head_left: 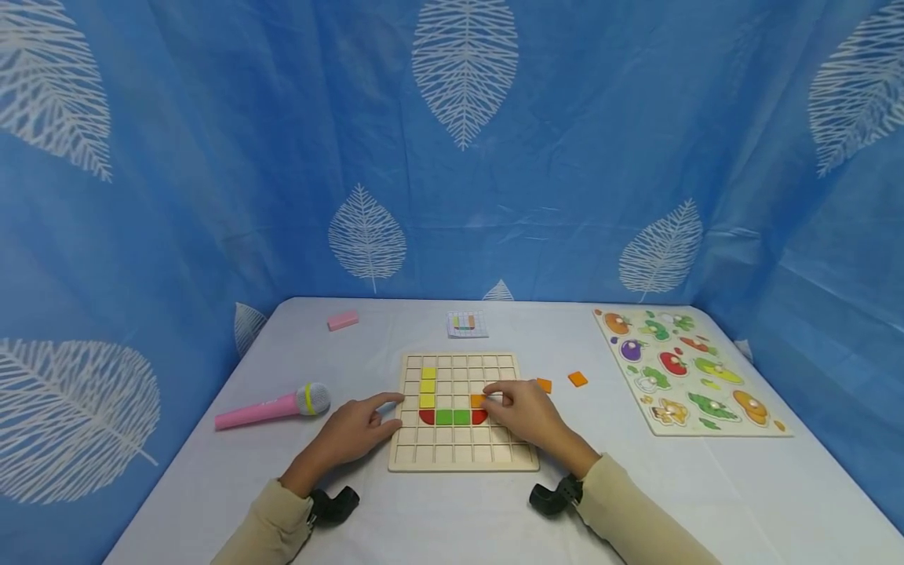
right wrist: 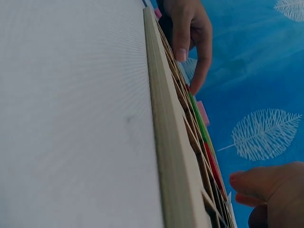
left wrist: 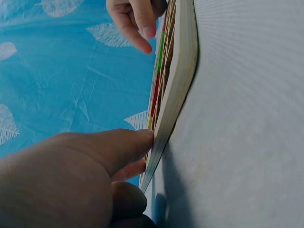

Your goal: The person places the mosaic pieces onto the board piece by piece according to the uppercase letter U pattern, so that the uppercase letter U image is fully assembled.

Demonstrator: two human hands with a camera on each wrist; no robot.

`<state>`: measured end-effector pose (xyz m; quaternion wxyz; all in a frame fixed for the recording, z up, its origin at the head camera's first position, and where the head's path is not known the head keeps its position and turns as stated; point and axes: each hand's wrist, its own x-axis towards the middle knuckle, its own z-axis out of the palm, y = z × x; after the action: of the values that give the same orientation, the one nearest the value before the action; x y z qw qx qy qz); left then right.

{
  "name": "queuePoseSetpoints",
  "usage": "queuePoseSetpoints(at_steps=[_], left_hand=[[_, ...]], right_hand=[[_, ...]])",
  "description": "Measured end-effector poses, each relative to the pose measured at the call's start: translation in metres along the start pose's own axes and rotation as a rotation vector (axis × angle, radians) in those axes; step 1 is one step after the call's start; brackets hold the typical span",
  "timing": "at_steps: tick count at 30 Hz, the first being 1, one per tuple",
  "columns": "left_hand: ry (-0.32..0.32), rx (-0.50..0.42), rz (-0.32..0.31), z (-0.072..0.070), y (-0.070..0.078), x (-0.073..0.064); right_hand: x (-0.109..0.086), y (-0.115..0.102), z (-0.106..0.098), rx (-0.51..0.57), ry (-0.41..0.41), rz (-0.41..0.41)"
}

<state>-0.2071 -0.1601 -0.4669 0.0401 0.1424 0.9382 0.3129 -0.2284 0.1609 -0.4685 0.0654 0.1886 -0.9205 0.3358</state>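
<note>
A wooden grid board (head_left: 462,463) lies on the table. In its cells are a column of yellow square tiles (head_left: 428,386), two green tiles (head_left: 453,417) between red rounded pieces (head_left: 427,417), and an orange square tile (head_left: 477,401). My left hand (head_left: 353,429) rests its thumb and index finger against the board's left edge; the left wrist view shows the thumb (left wrist: 135,140) on the rim. Over the board's right side, my right hand (head_left: 526,410) has its fingertips beside the orange tile. No tile shows between its fingers in the right wrist view.
Loose orange tiles (head_left: 577,379) lie right of the board. A pattern card (head_left: 467,324) and a pink block (head_left: 342,320) are behind it. A pink toy microphone (head_left: 271,409) lies left; a vegetable peg puzzle (head_left: 664,384) lies right. Blue curtains (head_left: 551,157) surround the table.
</note>
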Motion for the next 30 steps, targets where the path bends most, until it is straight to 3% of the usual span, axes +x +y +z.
queuePoseSetpoints(at_steps=[12,16,24,30], left_hand=[[-0.013,0.001,0.015,-0.003,-0.002,0.005],[-0.016,0.0,0.018,-0.005,-0.004,0.006],[-0.025,-0.004,0.013,-0.007,-0.005,0.009],[-0.03,0.003,0.018,-0.01,-0.007,0.011]], right_hand=[[-0.019,0.028,-0.023,-0.044,0.137,0.053],[-0.024,0.04,-0.03,-0.063,0.154,0.087],[-0.029,0.056,-0.04,-0.132,0.215,0.066],[-0.026,0.064,-0.043,-0.152,0.229,0.115]])
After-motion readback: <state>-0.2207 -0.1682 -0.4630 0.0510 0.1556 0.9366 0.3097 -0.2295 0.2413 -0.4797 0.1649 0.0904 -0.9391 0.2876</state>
